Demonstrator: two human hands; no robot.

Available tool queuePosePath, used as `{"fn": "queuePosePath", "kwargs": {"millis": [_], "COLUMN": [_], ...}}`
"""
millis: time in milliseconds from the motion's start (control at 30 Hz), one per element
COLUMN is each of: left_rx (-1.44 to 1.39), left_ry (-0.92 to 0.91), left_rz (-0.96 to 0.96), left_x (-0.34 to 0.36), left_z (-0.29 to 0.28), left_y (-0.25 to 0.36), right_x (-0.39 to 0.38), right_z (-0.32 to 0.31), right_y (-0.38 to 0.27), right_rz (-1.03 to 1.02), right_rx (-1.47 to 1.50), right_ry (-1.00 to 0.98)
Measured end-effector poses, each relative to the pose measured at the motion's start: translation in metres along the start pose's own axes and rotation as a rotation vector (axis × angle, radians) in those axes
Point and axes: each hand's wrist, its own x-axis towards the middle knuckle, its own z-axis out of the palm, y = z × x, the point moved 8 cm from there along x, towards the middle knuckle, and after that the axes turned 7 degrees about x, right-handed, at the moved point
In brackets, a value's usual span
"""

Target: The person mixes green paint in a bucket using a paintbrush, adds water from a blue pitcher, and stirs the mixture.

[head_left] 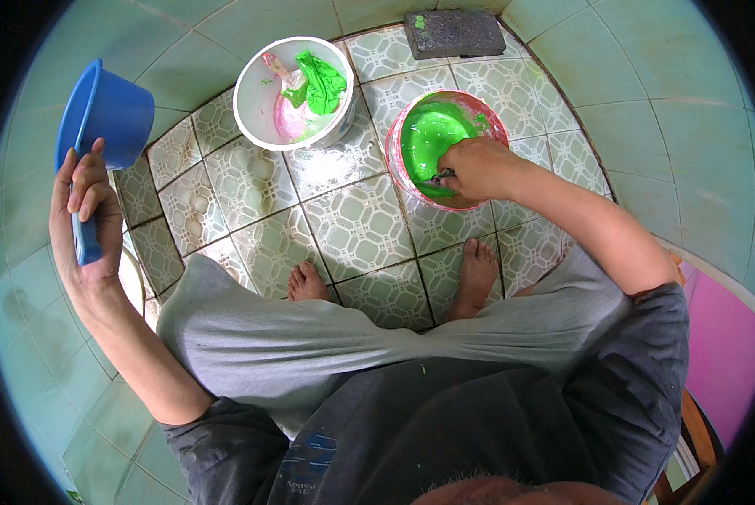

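Observation:
My left hand [91,206] is closed around the handle of a blue plastic water dipper [123,118], held up at the left near the wall. My right hand [478,171] reaches over the rim of a red-and-white bucket [392,156]. Bright green paint [432,135] coats the inside of that bucket, and some lies in it as liquid. The right fingers are curled around a thin object with a dark end, whose kind I cannot make out; its lower part is hidden.
A white bucket [249,105] on the tiled floor [352,210] holds a crumpled green cloth [323,82] and a paint-smeared handle [276,66]. A dark rectangular block [453,34] lies by the far wall. Green tiled walls surround me; a pink panel [727,353] stands at right.

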Motion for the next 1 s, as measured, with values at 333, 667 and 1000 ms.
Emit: {"fn": "queuePosePath", "kwargs": {"millis": [333, 667, 1000], "left_rx": [0.01, 0.01, -0.013], "left_ry": [-0.022, -0.036, 0.002], "left_rz": [-0.015, -0.02, -0.037], "left_x": [0.001, 0.002, 0.009], "left_z": [0.0, 0.0, -0.004], "left_y": [0.0, 0.0, -0.004], "right_x": [0.0, 0.005, 0.008], "right_z": [-0.035, -0.037, 0.001], "right_y": [0.015, 0.016, 0.004], "right_rz": [0.05, -0.033, 0.023], "right_rx": [-0.185, -0.205, 0.102], "right_ry": [0.361, 0.545, 0.032]}}
